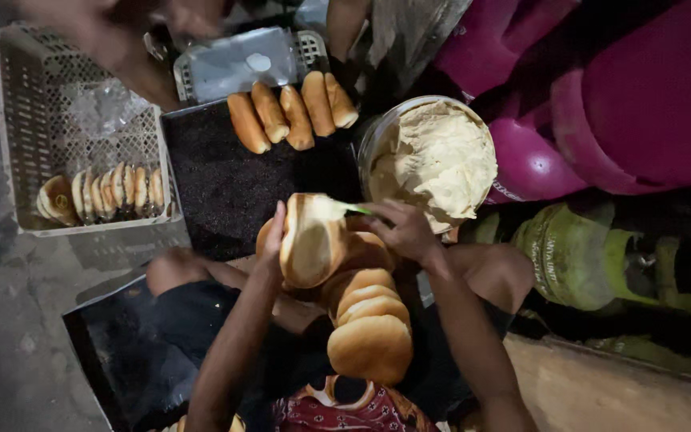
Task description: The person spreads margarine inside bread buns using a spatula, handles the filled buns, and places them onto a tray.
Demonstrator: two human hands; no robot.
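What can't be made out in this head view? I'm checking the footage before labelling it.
- Green-handled spreading tool: its blade is hidden by the split bun and the right hand.
- Left hand: its palm and fingers are hidden behind the bun.
- Another person's arm: blurred and cut off by the top edge.
- Filled buns in the white plastic crate: too small and dim to count.

The left hand (272,244) was cupped against the split bun's (312,240) left side; the right hand (401,230), fingers curled, hovered just right of it.
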